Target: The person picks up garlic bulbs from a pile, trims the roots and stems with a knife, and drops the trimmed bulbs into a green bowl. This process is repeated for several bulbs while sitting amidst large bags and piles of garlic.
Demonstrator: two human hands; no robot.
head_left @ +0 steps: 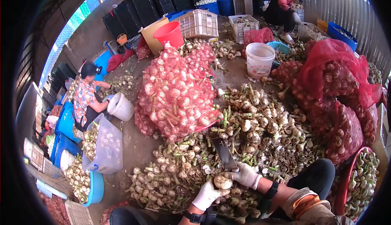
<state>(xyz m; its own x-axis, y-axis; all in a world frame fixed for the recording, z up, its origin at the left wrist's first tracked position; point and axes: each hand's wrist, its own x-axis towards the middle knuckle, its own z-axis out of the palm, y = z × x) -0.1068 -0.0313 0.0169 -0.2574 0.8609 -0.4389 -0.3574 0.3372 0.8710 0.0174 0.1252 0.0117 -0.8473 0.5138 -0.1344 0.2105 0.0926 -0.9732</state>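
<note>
My left hand (pixel 206 195), in a white glove, has its fingers closed around a garlic bulb (pixel 222 180) low in the middle of the head view. Close against the bulb's right side is my right hand (pixel 247 175), also gloved, gripping a knife (pixel 223 152). Its wide dark blade points up and away from me; the handle is hidden in the glove. Beneath and beyond both hands spreads a pile of loose garlic (pixel 260 123) with cut stems and dry skins. A full red mesh sack of garlic (pixel 177 90) stands just past the blade.
More mesh sacks (pixel 346 131) are heaped at right, above a red tub of garlic pieces (pixel 361 184). A white bucket (pixel 260 59) stands beyond the pile. One person (pixel 87 95) sits at left by a translucent bin (pixel 110 143); another person (pixel 283 11) sits at the back right.
</note>
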